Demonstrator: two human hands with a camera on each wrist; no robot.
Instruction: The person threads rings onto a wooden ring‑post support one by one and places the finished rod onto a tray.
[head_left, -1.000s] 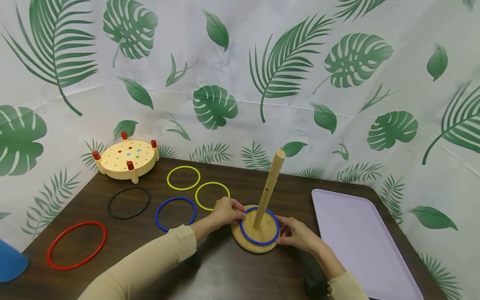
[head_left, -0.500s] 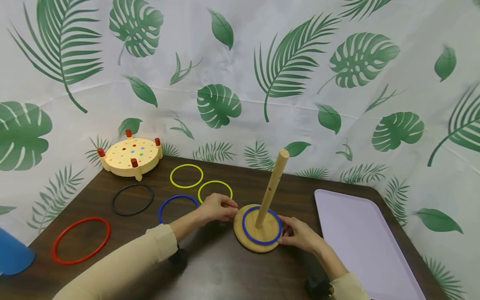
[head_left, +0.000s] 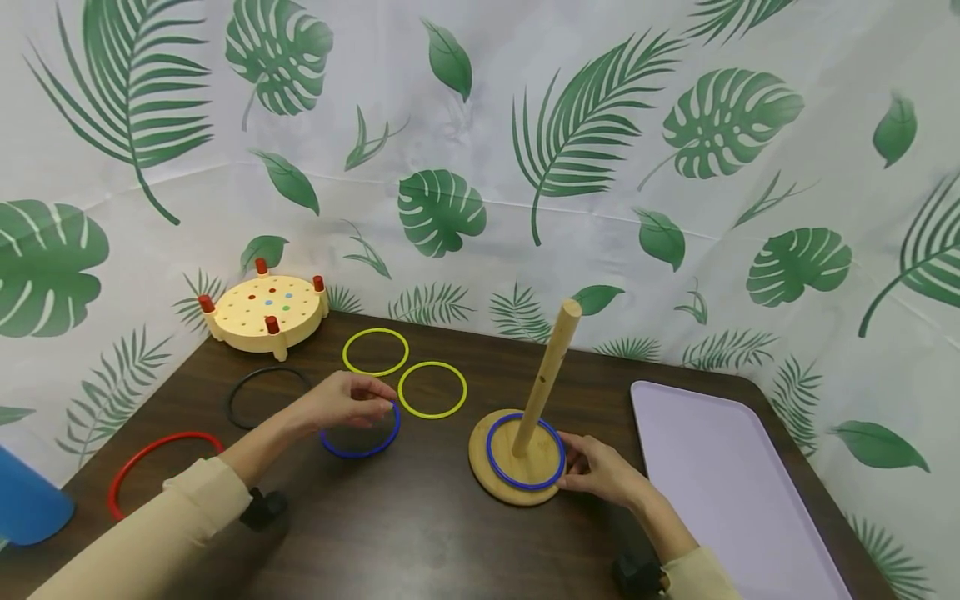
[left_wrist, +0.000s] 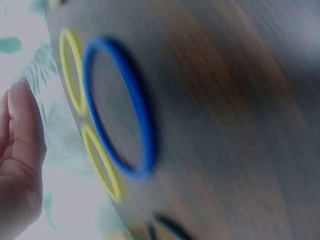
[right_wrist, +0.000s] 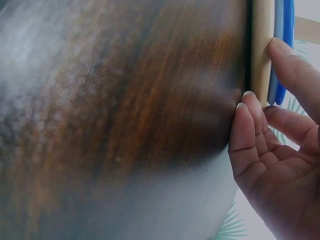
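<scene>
A round wooden base (head_left: 481, 467) with an upright wooden peg (head_left: 550, 367) stands at the table's middle right. On the base lies a blue ring (head_left: 489, 448), around the peg. My right hand (head_left: 600, 471) grips the right edge of this stand, thumb and fingertips at the rim beside the ring; the right wrist view shows the hand (right_wrist: 280, 150) there too. To the left, my left hand (head_left: 341, 402) hovers by another blue ring (left_wrist: 137, 100) that lies on the table. It holds nothing, and in the head view it covers part of that ring.
Two yellow rings (head_left: 432, 416) lie behind the table's blue ring. Left of them are a black ring (head_left: 231, 400) and a red ring (head_left: 114, 492). A round pegged board (head_left: 262, 312) sits back left, a blue object (head_left: 30, 500) front left, a lilac tray (head_left: 720, 475) right.
My left hand has left the wooden base and moved left to the blue ring on the table. My right hand has stayed at the base. The head view has shifted slightly.
</scene>
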